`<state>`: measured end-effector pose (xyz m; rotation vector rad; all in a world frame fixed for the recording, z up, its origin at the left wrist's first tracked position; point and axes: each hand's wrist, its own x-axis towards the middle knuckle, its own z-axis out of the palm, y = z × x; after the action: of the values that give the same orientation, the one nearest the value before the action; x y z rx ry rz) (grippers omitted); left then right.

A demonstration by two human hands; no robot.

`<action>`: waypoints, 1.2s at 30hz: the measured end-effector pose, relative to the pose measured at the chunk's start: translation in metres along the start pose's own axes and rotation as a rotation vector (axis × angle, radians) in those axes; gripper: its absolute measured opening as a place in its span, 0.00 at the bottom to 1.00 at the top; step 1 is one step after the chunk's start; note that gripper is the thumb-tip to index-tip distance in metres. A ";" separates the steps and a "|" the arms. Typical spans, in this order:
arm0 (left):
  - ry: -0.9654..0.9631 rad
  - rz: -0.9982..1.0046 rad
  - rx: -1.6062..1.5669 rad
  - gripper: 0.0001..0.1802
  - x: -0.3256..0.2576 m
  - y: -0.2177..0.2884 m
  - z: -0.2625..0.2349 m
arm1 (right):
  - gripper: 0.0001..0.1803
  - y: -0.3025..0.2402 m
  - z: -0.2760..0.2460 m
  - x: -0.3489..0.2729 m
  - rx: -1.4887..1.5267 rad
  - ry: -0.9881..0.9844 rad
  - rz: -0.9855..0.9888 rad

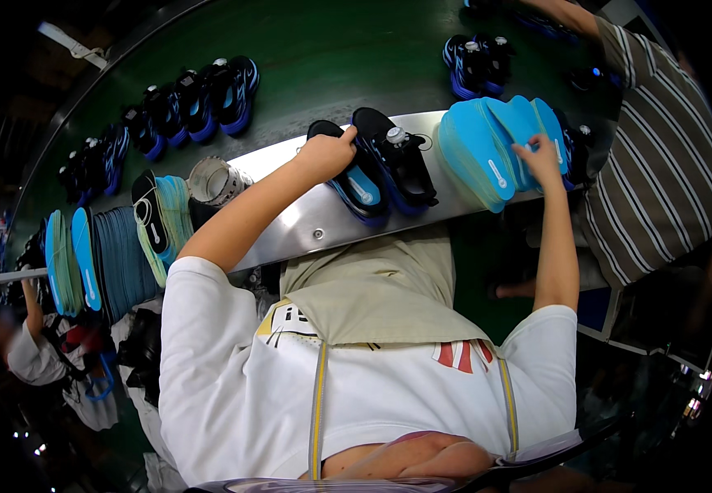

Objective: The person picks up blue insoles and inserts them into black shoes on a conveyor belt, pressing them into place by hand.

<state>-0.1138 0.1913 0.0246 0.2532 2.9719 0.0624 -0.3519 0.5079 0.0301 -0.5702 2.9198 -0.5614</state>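
A pair of black and blue shoes (389,160) lies on the metal ledge (307,218) in front of me, a blue insole showing inside the left shoe (348,177). My left hand (327,154) is closed on the heel end of that left shoe. To the right, a fanned stack of blue insoles (483,148) leans on the ledge. The spread fingers of my right hand (538,158) rest on the top insoles of the stack, and no insole is lifted from it.
Beyond the ledge, a green conveyor belt (331,57) carries several black and blue shoes (200,103) and another pair (475,64). A tape roll (214,181) and more insole stacks (113,255) sit at the left. A person in a striped shirt (660,164) works at my right.
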 end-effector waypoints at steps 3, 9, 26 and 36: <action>0.117 -0.025 0.012 0.08 -0.006 -0.004 0.008 | 0.25 -0.012 -0.022 -0.013 0.147 0.197 -0.075; 0.198 -0.155 0.332 0.09 0.012 0.018 0.022 | 0.23 -0.079 0.002 -0.075 0.684 -0.029 -0.030; 0.412 -0.353 -0.887 0.10 -0.020 -0.019 -0.038 | 0.21 -0.090 0.060 -0.100 1.215 -0.182 0.162; 0.608 -0.520 -1.559 0.07 -0.019 0.009 -0.020 | 0.11 -0.061 -0.014 -0.097 0.955 -0.332 0.293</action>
<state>-0.0971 0.1966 0.0477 -0.8083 2.3069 2.4292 -0.2438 0.4978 0.0697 -0.0825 2.0182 -1.4793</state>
